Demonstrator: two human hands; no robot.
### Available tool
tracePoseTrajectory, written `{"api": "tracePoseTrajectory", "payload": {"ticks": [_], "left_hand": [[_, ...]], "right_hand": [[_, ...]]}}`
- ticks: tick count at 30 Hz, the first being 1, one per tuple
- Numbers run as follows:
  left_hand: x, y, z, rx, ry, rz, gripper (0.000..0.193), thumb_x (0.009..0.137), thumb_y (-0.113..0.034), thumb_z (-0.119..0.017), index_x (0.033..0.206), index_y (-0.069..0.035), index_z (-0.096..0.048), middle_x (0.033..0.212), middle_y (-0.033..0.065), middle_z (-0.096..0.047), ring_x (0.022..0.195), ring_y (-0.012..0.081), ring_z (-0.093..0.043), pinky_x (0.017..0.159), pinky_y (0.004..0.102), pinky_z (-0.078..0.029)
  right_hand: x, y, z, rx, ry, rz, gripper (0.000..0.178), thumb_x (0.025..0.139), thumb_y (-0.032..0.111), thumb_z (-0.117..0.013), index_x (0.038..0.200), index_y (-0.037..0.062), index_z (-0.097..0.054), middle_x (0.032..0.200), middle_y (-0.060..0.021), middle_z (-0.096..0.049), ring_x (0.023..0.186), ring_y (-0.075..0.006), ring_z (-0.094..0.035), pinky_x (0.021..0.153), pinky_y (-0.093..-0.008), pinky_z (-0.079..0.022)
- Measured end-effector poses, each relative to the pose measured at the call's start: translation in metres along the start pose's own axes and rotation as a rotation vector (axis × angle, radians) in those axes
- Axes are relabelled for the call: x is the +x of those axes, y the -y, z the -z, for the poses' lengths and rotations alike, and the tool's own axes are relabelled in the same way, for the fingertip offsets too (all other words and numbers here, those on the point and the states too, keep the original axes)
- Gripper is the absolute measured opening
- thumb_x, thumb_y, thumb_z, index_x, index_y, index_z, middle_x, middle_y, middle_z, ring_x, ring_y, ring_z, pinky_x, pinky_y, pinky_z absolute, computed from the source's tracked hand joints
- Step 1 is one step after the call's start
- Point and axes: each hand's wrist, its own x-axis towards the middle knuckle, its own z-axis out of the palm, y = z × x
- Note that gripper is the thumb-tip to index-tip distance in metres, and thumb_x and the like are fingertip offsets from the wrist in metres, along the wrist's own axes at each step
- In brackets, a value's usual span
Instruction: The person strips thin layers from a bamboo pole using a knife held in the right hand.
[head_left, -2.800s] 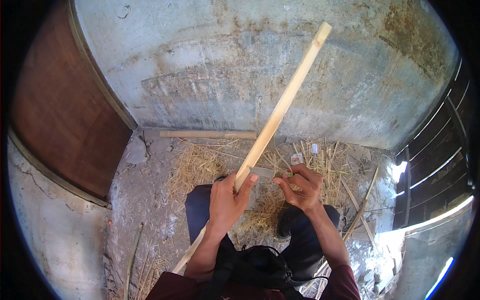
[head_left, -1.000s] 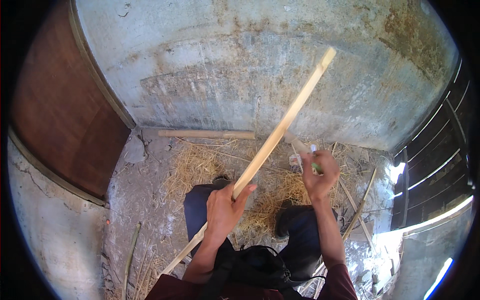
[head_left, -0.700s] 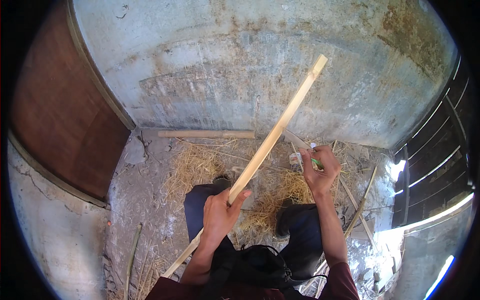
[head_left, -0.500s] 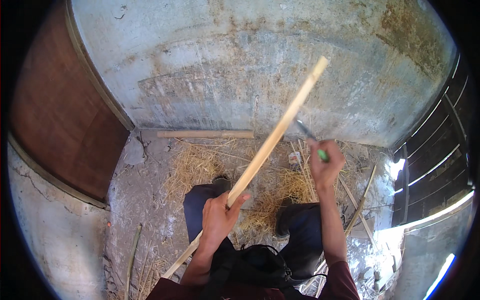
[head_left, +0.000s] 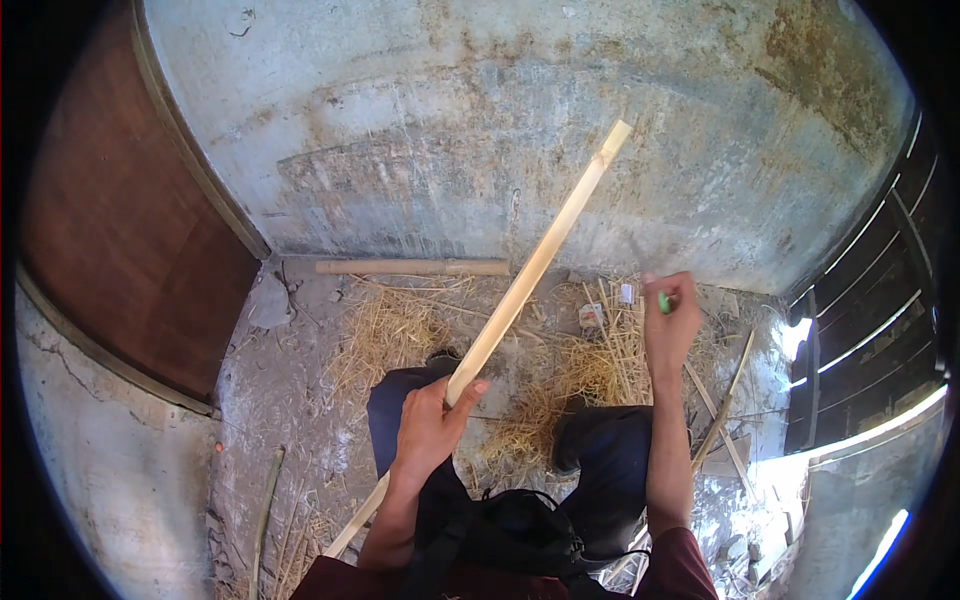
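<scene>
My left hand is wrapped round a long pale bamboo strip. The strip slants up and to the right, its far end raised in front of the wall and its near end passing below my left forearm. My right hand grips a knife by its green handle, to the right of the strip and apart from it. The knife's blade is smeared by motion and faint against the wall.
Heaps of pale shavings lie on the floor about my feet. A thick bamboo piece rests along the foot of the wall. Thin sticks lie at the right, near a dark slatted panel. A brown door stands at the left.
My right hand has moved slightly right, taking the knife away from the bamboo strip. The strip's far end has shifted a little left and turned, and my left hand has tilted with it.
</scene>
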Motion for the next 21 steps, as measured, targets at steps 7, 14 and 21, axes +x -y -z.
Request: {"api": "tracePoseTrajectory", "payload": {"ticks": [7,14,21], "left_hand": [[0.009,-0.008,-0.01,-0.03,0.009,-0.012,0.052,0.109,-0.042,-0.072,0.083,0.002,-0.065,0.059,0.0002,-0.04,0.057,0.0081,-0.038,0.051,0.0362,-0.031],[0.022,0.013,-0.021,-0.232,0.188,-0.016,0.052,0.113,-0.047,-0.063,0.093,0.001,-0.069,0.064,-0.0013,-0.049,0.06,0.0069,-0.044,0.053,0.0342,-0.035],[0.014,-0.003,-0.017,-0.463,0.459,0.061,0.047,0.115,-0.045,-0.061,0.087,-0.007,-0.063,0.069,-0.0087,-0.048,0.062,0.002,-0.041,0.053,0.0287,-0.033]], "right_hand": [[-0.043,0.032,-0.018,0.715,0.173,0.354,0.019,0.098,0.009,-0.083,0.1,0.0053,-0.064,0.096,-0.0089,-0.071,0.081,-0.0165,-0.069,0.069,-0.0295,-0.054],[-0.086,0.061,-0.04,0.831,0.466,0.236,0.027,0.089,0.008,-0.091,0.095,0.0048,-0.065,0.089,-0.0098,-0.071,0.079,-0.0201,-0.07,0.066,-0.0323,-0.053],[-0.079,0.056,-0.042,0.757,0.36,0.337,0.03,0.088,0.008,-0.093,0.089,0.0044,-0.063,0.089,-0.0107,-0.07,0.075,-0.0173,-0.065,0.066,-0.0302,-0.049]]}}
